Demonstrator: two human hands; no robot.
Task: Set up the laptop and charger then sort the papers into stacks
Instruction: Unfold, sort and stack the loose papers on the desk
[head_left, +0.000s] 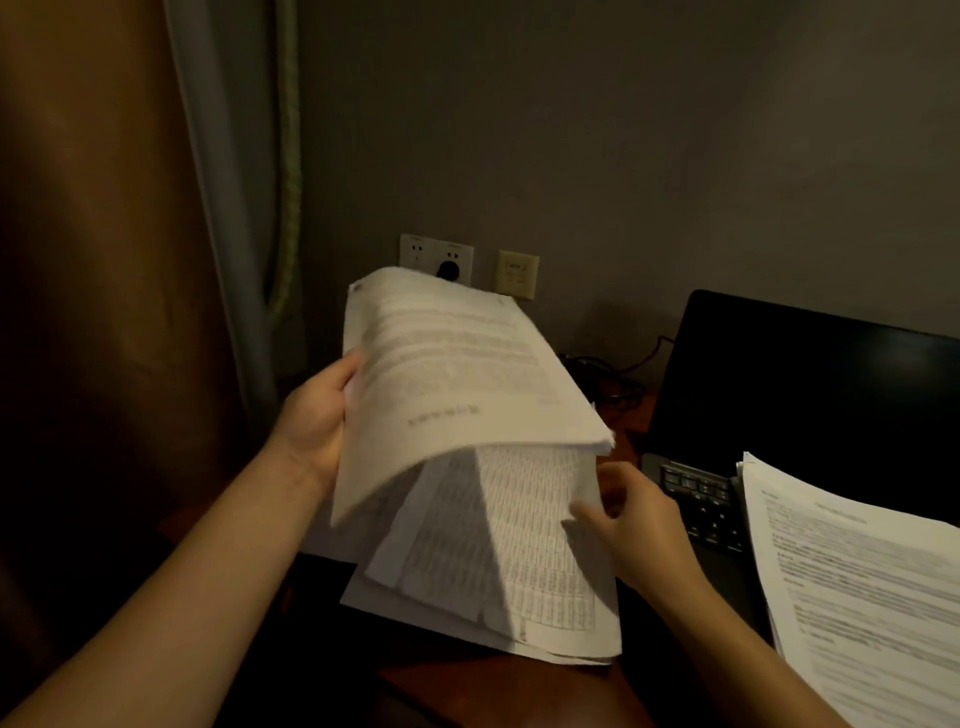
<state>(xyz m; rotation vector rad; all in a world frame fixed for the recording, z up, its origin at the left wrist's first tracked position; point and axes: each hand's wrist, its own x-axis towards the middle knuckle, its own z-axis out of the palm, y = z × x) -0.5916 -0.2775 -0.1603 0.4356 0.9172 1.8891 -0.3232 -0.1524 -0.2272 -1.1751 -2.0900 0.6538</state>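
With the left hand (317, 415) grip closed on the raised, sagging paper bundle (457, 374) and the right hand (631, 519) grip open, fingers touching table-printed sheets (519, 545) below, loose pages could slide off the tabletop (493, 691).

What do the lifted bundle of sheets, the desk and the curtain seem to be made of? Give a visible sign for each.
Lifted bundle: matte white paper, printed; it bends in a curve under the left hand.
Desk: probably wood or wood veneer, reddish-brown with a slight sheen; the dim light leaves it open.
Curtain: woven cloth, brown, hanging in soft vertical folds.
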